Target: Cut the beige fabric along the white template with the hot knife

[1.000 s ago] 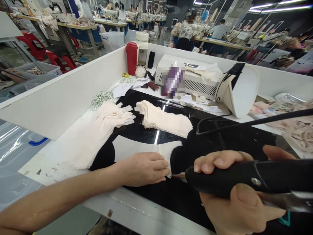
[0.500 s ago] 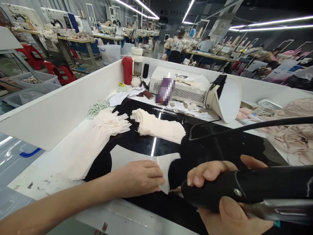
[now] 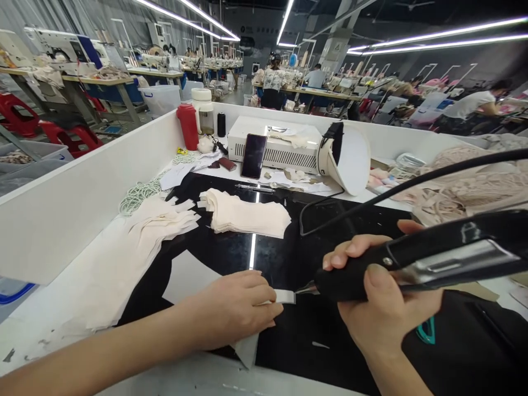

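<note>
Head view: right hand [image 3: 383, 308] grips black tool [image 3: 421, 261] (tip at fabric piece [image 3: 185, 278]), left hand [image 3: 231, 308] flat.

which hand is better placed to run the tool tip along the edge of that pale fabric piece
Right. The right hand already grips the black corded tool, whose metal tip sits at the edge of the pale fabric piece. The left hand lies flat on that piece, pinning it to the black mat.

Factory hall: ceiling light strips [image 3: 433, 41], sewing tables [image 3: 82, 82], red stools [image 3: 76, 143].
</note>
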`<state>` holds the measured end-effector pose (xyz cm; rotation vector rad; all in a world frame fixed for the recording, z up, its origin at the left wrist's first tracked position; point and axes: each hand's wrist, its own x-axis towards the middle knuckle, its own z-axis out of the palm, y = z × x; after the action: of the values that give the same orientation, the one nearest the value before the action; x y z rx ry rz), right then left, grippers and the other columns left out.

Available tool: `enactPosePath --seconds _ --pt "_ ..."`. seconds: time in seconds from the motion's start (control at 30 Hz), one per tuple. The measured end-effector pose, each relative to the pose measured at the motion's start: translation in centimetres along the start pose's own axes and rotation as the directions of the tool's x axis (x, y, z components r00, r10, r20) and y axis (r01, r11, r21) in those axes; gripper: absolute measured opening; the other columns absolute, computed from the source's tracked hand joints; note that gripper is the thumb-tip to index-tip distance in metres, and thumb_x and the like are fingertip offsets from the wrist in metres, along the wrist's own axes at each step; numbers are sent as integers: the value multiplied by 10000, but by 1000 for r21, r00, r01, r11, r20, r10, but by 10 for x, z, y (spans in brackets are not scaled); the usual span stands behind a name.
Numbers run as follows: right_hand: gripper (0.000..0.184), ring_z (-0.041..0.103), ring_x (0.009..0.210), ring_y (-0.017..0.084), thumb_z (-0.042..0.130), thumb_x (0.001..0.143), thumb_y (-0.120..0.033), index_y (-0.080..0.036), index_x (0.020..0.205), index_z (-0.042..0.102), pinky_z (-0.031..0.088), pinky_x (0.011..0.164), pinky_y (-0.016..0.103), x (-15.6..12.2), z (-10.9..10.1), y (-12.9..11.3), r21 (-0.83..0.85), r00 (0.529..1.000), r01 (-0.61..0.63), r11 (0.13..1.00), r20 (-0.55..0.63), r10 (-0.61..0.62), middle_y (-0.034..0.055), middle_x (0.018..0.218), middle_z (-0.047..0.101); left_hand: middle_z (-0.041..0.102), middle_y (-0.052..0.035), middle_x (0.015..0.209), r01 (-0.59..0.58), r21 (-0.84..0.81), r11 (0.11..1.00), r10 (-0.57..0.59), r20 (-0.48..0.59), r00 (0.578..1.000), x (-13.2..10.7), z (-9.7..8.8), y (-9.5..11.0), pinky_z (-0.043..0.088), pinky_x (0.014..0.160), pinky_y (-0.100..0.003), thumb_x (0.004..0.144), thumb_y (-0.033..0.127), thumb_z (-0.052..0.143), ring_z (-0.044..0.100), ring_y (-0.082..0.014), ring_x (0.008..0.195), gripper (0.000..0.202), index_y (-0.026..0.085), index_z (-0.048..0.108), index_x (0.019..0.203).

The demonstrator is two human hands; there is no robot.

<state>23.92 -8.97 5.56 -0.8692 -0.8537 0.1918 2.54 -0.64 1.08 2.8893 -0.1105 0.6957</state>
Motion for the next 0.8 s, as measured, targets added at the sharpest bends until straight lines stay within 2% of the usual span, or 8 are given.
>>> enactPosePath --seconds 0.13,0.27,0.67,0.8 --pt "530 685 613 197 966 887 -318 -318 1343 697 633 532 371 -4 0 3 14 1000 -2 1000 31 1 -35 857 745 749 -37 1044 -18 95 995 15 23 1000 10 19 -4 607 1157 -402 1186 235 674 729 -207 991 146 140 720 1287" --pt "528 698 628 187 953 920 -327 -326 1375 683 651 552 367 -7 -1 6 25 999 -5 1000 44 4 -36 882 732 734 -30 1040 -29 163 986 24 35 999 9 32 -7 618 1158 -416 1171 265 711 737 -209 987 188 133 713 1304" --pt "526 707 637 176 950 921 -316 -318 1375 685 657 559 344 -8 0 5 39 998 -7 999 56 5 -40 891 749 752 -30 1093 5 174 985 -10 24 1000 3 34 -6 611 1189 -415 1162 279 743 751 -201 1035 189 136 713 1280" --pt "520 708 648 169 936 938 -316 -320 1385 669 659 574 334 -8 -2 4 31 998 -12 999 63 10 -46 896 735 743 -31 1071 8 174 985 -14 29 999 3 35 -5 604 1187 -407 1186 274 694 741 -198 1017 175 148 714 1306"
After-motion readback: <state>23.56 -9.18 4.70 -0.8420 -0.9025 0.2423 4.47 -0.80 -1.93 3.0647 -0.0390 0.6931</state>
